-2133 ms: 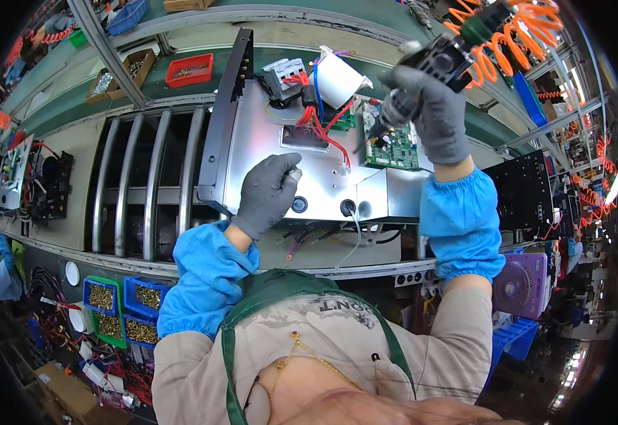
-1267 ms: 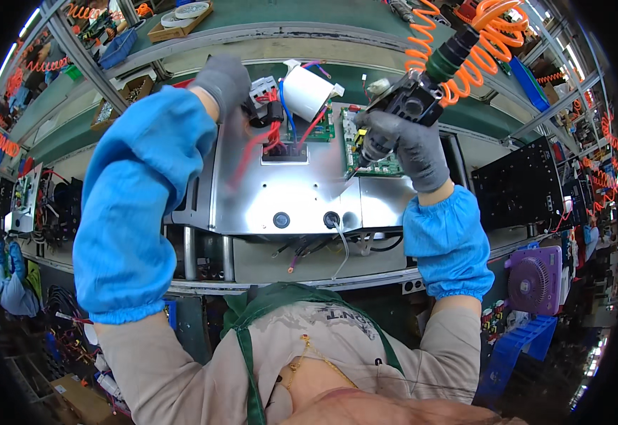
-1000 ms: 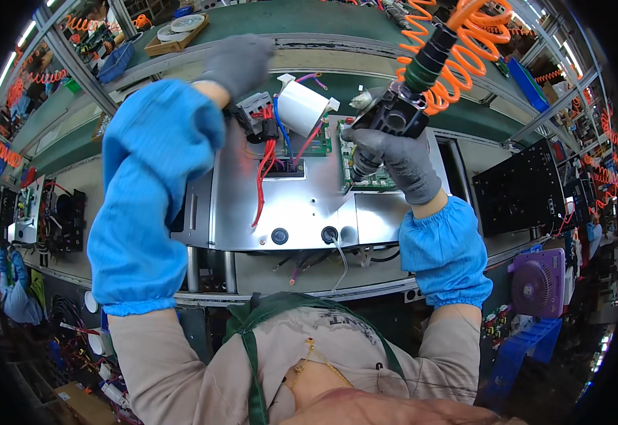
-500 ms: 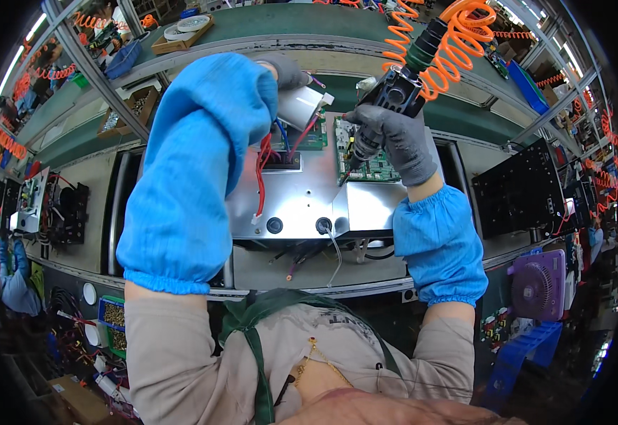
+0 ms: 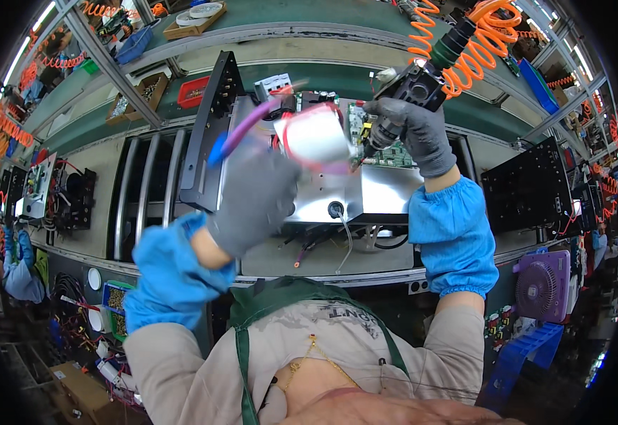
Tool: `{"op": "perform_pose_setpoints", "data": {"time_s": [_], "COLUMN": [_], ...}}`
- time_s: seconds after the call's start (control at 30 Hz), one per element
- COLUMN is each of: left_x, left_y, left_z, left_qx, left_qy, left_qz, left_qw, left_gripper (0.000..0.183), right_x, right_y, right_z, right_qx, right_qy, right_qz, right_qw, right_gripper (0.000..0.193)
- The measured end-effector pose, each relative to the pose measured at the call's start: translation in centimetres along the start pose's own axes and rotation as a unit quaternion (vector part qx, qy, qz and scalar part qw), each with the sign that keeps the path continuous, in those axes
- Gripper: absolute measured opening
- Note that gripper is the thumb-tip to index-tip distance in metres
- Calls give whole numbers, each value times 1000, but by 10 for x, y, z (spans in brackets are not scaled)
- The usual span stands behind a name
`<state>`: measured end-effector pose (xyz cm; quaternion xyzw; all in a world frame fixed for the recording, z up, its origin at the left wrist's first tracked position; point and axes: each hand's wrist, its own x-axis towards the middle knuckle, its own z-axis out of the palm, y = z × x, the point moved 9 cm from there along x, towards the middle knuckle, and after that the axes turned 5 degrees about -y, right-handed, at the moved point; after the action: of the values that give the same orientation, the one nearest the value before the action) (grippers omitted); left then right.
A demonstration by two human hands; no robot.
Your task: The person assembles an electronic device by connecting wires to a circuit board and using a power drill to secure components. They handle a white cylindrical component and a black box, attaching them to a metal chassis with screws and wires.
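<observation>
Head view: metal chassis (image 5: 383, 195) on conveyor rollers (image 5: 142, 195) — factory shelving (image 5: 104, 60) above.

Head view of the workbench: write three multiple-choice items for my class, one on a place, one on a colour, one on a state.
1. Where is the coiled orange air hose?
A. On the floor
B. Above the black power screwdriver
C. Under the silver metal chassis

2. What colour are the sleeve covers on both forearms?
A. Blue
B. Yellow
C. White

3. What is the left hand doing?
A. Resting flat on the bench
B. Hanging empty at the side
C. Raised, gripping a white cylindrical part with wires

Key: 1 B, the hose coils up from the top of the tool held in the right hand. 2 A, both show bright blue. 3 C, the gloved hand holds the motion-blurred part above the chassis.
</observation>
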<state>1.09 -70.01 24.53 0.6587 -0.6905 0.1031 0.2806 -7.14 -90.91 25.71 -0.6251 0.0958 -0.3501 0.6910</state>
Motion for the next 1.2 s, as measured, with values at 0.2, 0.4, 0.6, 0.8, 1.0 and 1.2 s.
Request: {"op": "perform_pose_setpoints", "data": {"time_s": [0.2, 0.4, 0.6, 0.8, 1.0, 1.2], "left_x": [-83, -87, -15, -7, -8, -12], "left_y": [-6, -25, 35, -8, -28, -7], "left_z": [71, -11, 47, 54, 52, 42], "left_qx": [49, -70, 53, 57, 51, 47], "left_qy": [-159, 30, -89, -91, -109, -51], "left_qz": [-31, -163, -8, 10, -17, -37], "left_qw": [986, 984, 995, 994, 993, 997], "left_gripper": [18, 26, 51, 61, 58, 62], "right_x": [13, 9, 14, 4, 4, -4], "right_y": [25, 12, 15, 9, 10, 12], "right_z": [-20, -20, -11, -19, -20, 6], "right_qx": [37, 29, -15, -6, -39, 40], "right_qy": [-18, -1, -3, -12, -12, -87], "right_qz": [17, -8, 14, -6, 0, 57], "right_qw": [999, 1000, 1000, 1000, 999, 994], "right_gripper": [39, 30, 28, 23, 18, 38]}}
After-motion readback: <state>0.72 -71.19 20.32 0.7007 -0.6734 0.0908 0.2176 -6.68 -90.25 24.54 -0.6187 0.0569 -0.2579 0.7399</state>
